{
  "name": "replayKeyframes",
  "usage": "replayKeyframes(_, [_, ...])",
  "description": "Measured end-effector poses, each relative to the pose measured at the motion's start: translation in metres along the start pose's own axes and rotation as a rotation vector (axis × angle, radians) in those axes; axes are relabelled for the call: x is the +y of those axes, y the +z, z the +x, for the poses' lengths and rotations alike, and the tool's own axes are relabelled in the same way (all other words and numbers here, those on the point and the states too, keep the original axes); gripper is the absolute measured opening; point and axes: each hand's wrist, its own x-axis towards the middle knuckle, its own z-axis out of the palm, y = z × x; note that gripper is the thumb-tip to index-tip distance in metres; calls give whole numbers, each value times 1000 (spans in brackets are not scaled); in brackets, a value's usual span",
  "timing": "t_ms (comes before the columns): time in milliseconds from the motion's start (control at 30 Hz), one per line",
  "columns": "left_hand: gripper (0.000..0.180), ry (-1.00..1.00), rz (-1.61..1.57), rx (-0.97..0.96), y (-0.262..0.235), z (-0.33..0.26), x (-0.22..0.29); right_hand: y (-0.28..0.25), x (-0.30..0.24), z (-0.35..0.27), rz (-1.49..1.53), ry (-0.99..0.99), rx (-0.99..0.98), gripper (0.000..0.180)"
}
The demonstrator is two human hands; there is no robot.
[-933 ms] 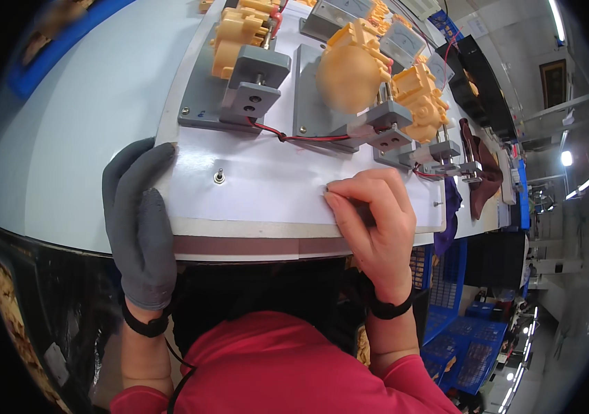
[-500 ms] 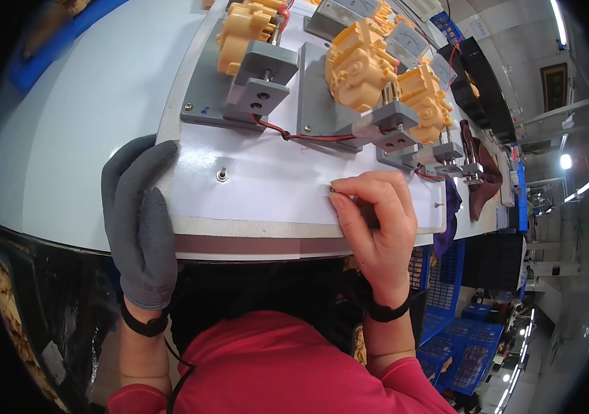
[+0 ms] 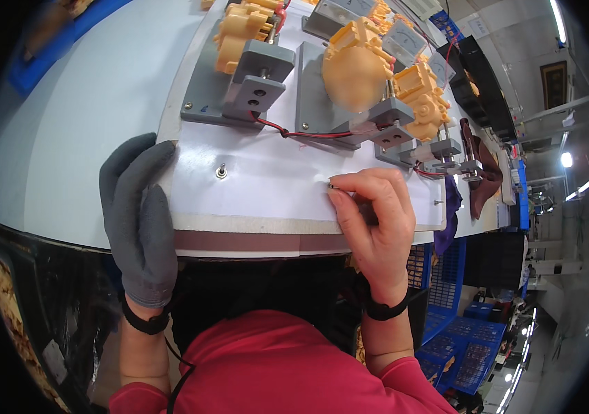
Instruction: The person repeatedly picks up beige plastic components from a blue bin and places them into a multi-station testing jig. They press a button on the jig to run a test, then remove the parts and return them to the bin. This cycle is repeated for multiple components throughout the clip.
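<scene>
2 hands show in my remote view, and very little has changed over the last moments: the right hand (image 3: 381, 221) stays in its pinch at nearly the same spot on the board, with only a slight drift of the whole view. I judge that the work is being held steady, with no fresh step visible.

The right thumb and forefinger are drawn narrow around a small metal piece (image 3: 332, 185). It may be a switch lever; the fingers hide too much for me to be sure. Taking it as my clock centre, 1 switch (image 3: 220, 172) stands on the white board (image 3: 260, 223) at 9 o'clock and another switch (image 3: 437, 202) at 3. A red-and-black wire (image 3: 319, 135) runs at 12, and 3 large yellow parts (image 3: 356, 65) spread between 11 and 2.

The gray-gloved left hand (image 3: 141, 228) remains along the board's 9 o'clock edge; I cannot tell whether it grips.
</scene>
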Motion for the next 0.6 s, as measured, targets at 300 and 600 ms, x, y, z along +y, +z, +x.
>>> replayKeyframes(300, [36,79,197,-63,10,18,29,1,-1,0,16,-9,-22,18])
replayKeyframes(600, [20,63,240,-94,11,24,34,1,-2,1,0,-9,-23,18])
